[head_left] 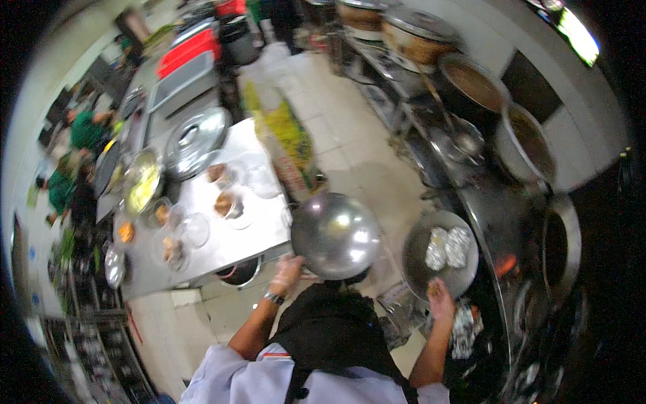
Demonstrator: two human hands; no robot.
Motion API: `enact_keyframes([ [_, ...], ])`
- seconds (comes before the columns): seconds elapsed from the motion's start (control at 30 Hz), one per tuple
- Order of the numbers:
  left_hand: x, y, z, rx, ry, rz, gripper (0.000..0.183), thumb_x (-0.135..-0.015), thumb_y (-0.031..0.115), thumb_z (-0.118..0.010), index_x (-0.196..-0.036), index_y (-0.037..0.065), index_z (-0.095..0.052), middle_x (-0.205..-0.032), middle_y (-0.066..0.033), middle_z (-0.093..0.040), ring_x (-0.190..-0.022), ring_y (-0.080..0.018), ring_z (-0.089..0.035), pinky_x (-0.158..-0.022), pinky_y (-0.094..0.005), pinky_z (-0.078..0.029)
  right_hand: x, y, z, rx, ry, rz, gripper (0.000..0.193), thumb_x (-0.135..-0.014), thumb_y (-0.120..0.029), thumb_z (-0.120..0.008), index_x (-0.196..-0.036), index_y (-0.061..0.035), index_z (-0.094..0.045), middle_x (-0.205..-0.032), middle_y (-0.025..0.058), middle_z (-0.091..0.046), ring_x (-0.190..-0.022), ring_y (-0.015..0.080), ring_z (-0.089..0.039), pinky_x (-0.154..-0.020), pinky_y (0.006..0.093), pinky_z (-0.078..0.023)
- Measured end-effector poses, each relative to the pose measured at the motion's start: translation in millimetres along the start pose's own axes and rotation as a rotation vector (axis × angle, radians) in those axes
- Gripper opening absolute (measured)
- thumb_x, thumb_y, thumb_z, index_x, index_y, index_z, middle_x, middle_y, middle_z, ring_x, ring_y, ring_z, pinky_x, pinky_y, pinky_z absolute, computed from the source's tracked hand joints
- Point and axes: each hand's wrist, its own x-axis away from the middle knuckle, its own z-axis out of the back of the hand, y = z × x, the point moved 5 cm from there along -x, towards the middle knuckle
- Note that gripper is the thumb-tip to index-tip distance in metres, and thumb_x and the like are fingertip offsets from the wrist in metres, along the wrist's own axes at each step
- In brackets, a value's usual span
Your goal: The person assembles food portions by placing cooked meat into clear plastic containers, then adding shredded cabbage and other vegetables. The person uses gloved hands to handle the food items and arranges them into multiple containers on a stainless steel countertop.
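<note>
My left hand point(288, 275), in a clear glove with a metal watch at the wrist, is closed at the near left edge of a shiny round metal lid or wok point(336, 236); glare hides which. It is out over the aisle beside the white table. My right hand point(441, 299) is closed at the near rim of a grey frying pan point(418, 266), fingers curled over what looks like its handle. Two foil-wrapped parcels point(447, 248) lie side by side in the pan, which is beside the stove edge.
On the left, the white table point(259, 222) bears clear plastic bowls point(232, 204) of food and a large steel lid point(197, 143). Large pots point(474, 81) and a ladle point(464, 141) line the stove at right; a flame point(506, 266) glows there. A yellow sack point(286, 135) stands by the table. People in green work far left.
</note>
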Motion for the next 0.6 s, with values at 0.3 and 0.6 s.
enact_keyframes([
  [0.3,-41.0,14.3,-37.6,0.049,-0.101,0.170,0.025,-0.103,0.017,-0.054,-0.114,-0.003,-0.062,-0.087,-0.0104,-0.069,-0.068,-0.0224,-0.070,-0.056,-0.0351,-0.061,29.1,-29.3,-41.2,-0.029,-0.012,0.173,0.022,-0.101,-0.019,-0.068,-0.113,-0.0003,-0.068,-0.103,0.0102,-0.070,-0.096,0.0222,-0.065,-0.079,0.0329,-0.052],
  [0.6,-156.5,-5.6,-253.9,-1.207,-0.901,-0.468,0.035,-0.102,0.032,-0.063,-0.131,0.012,-0.066,-0.125,-0.0099,-0.069,-0.106,-0.0296,-0.067,-0.088,-0.0419,-0.057,67.1,-54.5,18.7,-0.272,0.203,0.332,0.012,-0.099,-0.010,-0.068,-0.105,0.0003,-0.070,-0.100,0.0109,-0.069,-0.095,0.0237,-0.065,-0.084,0.0343,-0.055],
])
